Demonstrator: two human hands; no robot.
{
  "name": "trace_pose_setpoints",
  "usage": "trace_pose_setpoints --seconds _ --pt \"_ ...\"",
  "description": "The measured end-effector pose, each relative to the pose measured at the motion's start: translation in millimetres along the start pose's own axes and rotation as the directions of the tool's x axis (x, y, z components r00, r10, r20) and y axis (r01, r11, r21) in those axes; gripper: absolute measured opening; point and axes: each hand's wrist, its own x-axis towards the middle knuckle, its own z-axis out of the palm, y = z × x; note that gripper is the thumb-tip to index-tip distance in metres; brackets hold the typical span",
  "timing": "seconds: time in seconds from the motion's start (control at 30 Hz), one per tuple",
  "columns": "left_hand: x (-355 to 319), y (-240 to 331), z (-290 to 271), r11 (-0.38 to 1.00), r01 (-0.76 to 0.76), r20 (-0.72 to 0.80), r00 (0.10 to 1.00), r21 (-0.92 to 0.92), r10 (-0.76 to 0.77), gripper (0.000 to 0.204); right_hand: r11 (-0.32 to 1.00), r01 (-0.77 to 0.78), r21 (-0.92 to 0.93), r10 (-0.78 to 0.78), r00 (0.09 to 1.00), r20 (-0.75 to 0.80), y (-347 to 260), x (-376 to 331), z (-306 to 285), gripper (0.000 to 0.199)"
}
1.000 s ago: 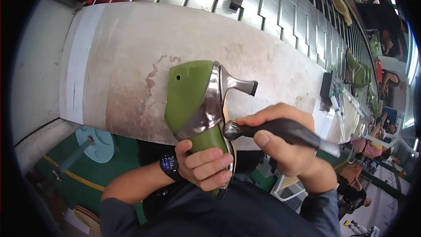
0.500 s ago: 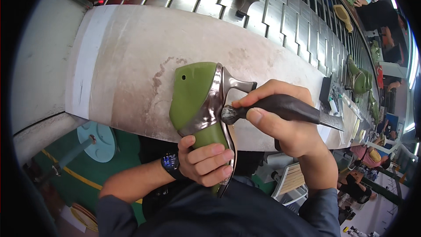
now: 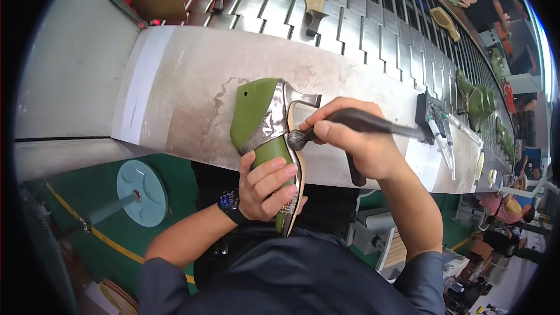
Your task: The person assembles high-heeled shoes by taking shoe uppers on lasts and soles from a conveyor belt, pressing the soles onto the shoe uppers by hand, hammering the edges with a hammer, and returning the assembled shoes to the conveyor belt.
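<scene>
My left hand point(image 3: 266, 189) is wrapped round the toe part of a shoe on a green plastic last point(image 3: 252, 111). The shoe has a shiny bronze upper point(image 3: 273, 119), a slim heel point(image 3: 304, 99) turned to the right and a glittery band near the toe. Closed round the dark curved head of a cobbler's hammer point(image 3: 356, 119), my right hand point(image 3: 370, 149) has the hammer's round face against the edge of the sole, below the heel. The hammer's flat end points right, and a dark handle shows under the hand.
A pale worktable point(image 3: 192, 81) lies under the shoe. Behind it runs a slatted metal conveyor point(image 3: 338, 20) carrying tan soles with heels point(image 3: 311, 0). Pens point(image 3: 441, 143) and a black box point(image 3: 429, 114) lie at right. A blue round stool point(image 3: 142, 192) stands lower left. Other people work at far right.
The view has shifted, bringing more of the conveyor and the pens into sight. The shoe is still in my left hand, and the hammer face stays at the sole edge.
</scene>
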Motion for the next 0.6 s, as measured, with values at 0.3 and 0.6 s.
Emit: trace_pose_setpoints --seconds 0.3,0.6 --pt "47 -13 -88 0.262 0.496 0.103 0.593 -0.828 -0.799 0.074 0.391 0.298 -0.871 -0.473 0.877 0.087 6 -83 -18 0.049" --pt "38 -36 -115 -0.266 0.487 0.550 0.788 -0.832 -0.278 0.096 0.469 -0.207 0.859 -0.051 0.964 0.260 80 -113 71 0.086"
